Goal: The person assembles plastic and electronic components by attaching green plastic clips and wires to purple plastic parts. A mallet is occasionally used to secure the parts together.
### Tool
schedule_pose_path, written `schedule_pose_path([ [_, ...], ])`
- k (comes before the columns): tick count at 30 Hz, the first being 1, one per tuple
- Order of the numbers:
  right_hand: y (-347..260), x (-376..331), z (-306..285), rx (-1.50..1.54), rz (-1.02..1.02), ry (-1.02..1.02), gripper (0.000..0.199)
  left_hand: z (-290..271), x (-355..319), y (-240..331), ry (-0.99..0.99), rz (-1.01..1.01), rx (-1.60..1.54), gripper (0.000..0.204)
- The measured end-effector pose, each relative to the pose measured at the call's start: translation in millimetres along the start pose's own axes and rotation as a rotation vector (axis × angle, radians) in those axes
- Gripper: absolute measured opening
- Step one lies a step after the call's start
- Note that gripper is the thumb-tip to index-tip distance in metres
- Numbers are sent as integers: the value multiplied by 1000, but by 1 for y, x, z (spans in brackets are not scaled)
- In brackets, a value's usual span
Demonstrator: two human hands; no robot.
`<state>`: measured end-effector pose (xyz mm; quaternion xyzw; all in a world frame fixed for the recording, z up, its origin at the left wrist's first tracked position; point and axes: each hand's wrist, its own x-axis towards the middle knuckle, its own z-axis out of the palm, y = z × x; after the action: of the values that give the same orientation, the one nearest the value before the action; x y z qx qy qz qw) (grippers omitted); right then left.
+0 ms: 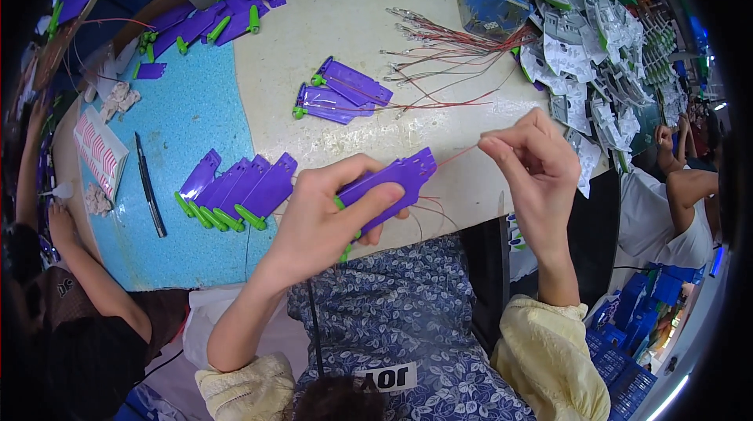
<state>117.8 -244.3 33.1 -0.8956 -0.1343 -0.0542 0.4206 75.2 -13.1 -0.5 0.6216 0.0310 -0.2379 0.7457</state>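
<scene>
My left hand (321, 217) grips a flat purple plastic part (396, 184) with a green end, held above the table's near edge. A thin red wire (457, 156) runs from the part's top corner up to my right hand (533, 166), which pinches the wire's end between thumb and forefinger. More thin wires loop below the part. Both forearms wear pale yellow sleeves.
A row of purple parts with green ends (235, 190) lies on the blue mat (180, 119); two more (341, 92) rest on the white table (337, 21). A bundle of red wires (451, 48) and a pile of grey-white parts (588, 52) lie at right. A black pen (149, 186) lies left. Other people sit at both sides.
</scene>
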Motion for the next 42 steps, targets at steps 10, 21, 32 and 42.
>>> schedule_pose_path([
  [10,-5,0,6,121,-341,-150,6,-4,2,10,20,-295,-320,27],
  [21,42,3,69,-70,-212,72,25,-20,18,-2,619,323,1124,15],
  [32,129,28,3,-755,349,234,31,1,-27,-10,425,241,843,9],
  [42,91,-17,-9,-170,153,194,18,2,-40,-14,158,310,876,16],
])
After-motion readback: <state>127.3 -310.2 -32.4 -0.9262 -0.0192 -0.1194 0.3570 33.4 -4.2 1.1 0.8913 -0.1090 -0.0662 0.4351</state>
